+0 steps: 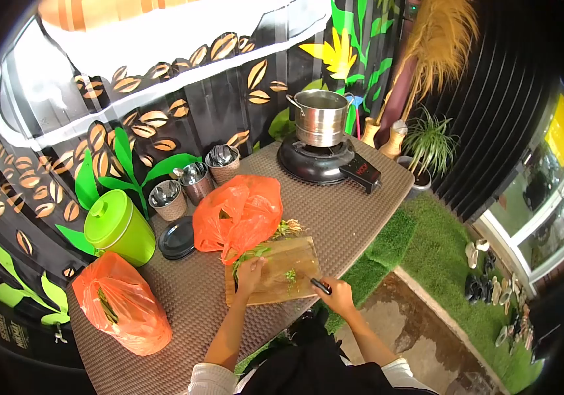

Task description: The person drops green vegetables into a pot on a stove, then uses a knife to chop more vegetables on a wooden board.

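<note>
A wooden cutting board (275,289) lies at the near edge of the brown table, with chopped green bits (291,276) on it. My left hand (250,272) is over the board's left part, closed at some green leaves (242,258); the fingertips are small and partly hidden. At the board's right edge my right hand (338,296) grips the black handle of a knife (321,286); its blade is hard to make out. Just behind the board sits an orange plastic bag (246,210), with pale roots (288,228) beside it.
A steel pot (321,118) stands on a black portable stove (315,161) at the back right. Cutlery cups (196,182), black plates (177,238), a green lidded bucket (120,227) and another orange bag (124,306) stand on the left. The brown table (209,322) ends close to my body.
</note>
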A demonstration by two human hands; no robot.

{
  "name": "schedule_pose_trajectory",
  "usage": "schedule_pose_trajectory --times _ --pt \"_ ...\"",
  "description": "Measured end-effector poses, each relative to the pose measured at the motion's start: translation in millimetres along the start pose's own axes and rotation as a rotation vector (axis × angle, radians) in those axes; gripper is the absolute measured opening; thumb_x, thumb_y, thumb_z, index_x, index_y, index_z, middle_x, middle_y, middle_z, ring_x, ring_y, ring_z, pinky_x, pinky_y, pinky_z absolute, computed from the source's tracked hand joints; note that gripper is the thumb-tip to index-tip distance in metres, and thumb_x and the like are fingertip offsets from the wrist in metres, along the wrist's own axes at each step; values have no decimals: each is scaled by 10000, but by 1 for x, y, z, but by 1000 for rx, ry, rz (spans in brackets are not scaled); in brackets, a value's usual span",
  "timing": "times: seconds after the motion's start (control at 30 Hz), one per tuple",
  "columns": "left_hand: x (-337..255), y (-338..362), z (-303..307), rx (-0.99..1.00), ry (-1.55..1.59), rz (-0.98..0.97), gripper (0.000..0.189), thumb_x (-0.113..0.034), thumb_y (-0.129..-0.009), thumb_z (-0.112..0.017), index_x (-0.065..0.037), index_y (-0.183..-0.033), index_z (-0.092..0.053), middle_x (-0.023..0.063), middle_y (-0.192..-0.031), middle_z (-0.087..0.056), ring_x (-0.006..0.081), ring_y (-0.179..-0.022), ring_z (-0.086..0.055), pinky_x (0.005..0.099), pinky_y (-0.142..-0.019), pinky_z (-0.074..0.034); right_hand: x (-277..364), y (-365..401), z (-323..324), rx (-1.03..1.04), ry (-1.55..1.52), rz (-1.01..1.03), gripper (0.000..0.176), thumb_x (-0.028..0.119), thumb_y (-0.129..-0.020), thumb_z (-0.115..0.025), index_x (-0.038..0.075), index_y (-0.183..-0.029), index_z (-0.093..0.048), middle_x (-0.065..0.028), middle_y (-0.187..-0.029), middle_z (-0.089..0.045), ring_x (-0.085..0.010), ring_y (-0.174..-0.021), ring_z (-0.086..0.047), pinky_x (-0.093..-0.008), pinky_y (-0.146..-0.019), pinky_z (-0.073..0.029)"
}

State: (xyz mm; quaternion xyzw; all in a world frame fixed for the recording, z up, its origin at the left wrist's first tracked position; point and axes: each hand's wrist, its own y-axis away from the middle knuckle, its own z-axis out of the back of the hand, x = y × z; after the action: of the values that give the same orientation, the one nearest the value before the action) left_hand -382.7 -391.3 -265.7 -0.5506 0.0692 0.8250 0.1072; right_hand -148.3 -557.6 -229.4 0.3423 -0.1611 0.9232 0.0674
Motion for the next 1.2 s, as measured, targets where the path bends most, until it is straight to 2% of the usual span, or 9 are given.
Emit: schedule_pose_trajectory --times 0.3,0.43,0.57,0.77,0.87,0.93,1.07,1.13,1.2 --pt "-2 2 20 -80 63 -53 303 -237 -969 -521 15 -1016 -683 97 -926 -703 145 -866 -639 274 -808 -467 6 32 -2 296 40 318 282 345 -837 -647 78 -915 -690 -131 -778 -665 -325 -675 -633 -410 -612 -506" --pt "12 -3 18 -146 173 -175 294 -208 -965 -524 37 -1038 -670 90 -955 -705 166 -858 -654 273 -782 -485 3 21 6 315 101 202 275 356 -842 -636 85 -837 -684 -129 -702 -644 -328 -645 -628 -426 -601 -500" --pt "37 -3 7 -131 297 -105 270 -188 -959 -533 38 -1016 -669 97 -944 -706 158 -854 -655 293 -747 -501 -12 6 8 175 142 166 262 336 -825 -660 78 -787 -687 -128 -643 -618 -327 -589 -608 -412 -560 -492" --pt "2 46 -1 -169 -285 14 175 -129 -803 -662 8 -911 -680 166 -882 -664 303 -808 -630 351 -778 -493 -12 4 13 115 76 82 247 327 -804 -684 82 -821 -715 -133 -637 -623 -317 -584 -618 -399 -572 -504" --pt "-2 57 -14 -326 -438 -204 136 -98 -781 -650 15 -854 -674 200 -991 -620 366 -925 -583 407 -833 -473 -8 7 12 48 58 21 245 317 -803 -688 77 -841 -719 -138 -640 -628 -313 -589 -627 -392 -576 -508" --pt "-5 60 -18 -106 -559 -228 146 -92 -787 -638 15 -878 -678 222 -1122 -568 375 -1052 -539 433 -898 -447 -7 7 12 2 64 -18 246 313 -804 -688 73 -846 -720 -140 -643 -632 -311 -594 -633 -389 -578 -510" --pt "-10 69 -41 -57 -490 -292 159 -93 -792 -634 21 -894 -676 210 -1066 -603 374 -1024 -558 427 -905 -444 -7 7 9 -99 96 -104 250 315 -820 -665 67 -813 -699 -151 -694 -648 -328 -643 -641 -415 -602 -510" --pt "-21 70 -45 25 -268 -506 166 -96 -803 -622 27 -902 -675 201 -1032 -632 370 -1005 -572 437 -912 -437 -9 8 9 -123 126 -101 257 313 -817 -666 58 -790 -690 -155 -698 -647 -333 -651 -642 -416 -603 -510" --pt "-30 66 -47 101 -111 -329 180 -97 -803 -620 26 -923 -673 204 -1012 -641 373 -994 -577 443 -915 -433 -13 8 4 -137 217 -131 263 306 -812 -668 50 -756 -662 -154 -703 -643 -339 -657 -641 -419 -603 -513"
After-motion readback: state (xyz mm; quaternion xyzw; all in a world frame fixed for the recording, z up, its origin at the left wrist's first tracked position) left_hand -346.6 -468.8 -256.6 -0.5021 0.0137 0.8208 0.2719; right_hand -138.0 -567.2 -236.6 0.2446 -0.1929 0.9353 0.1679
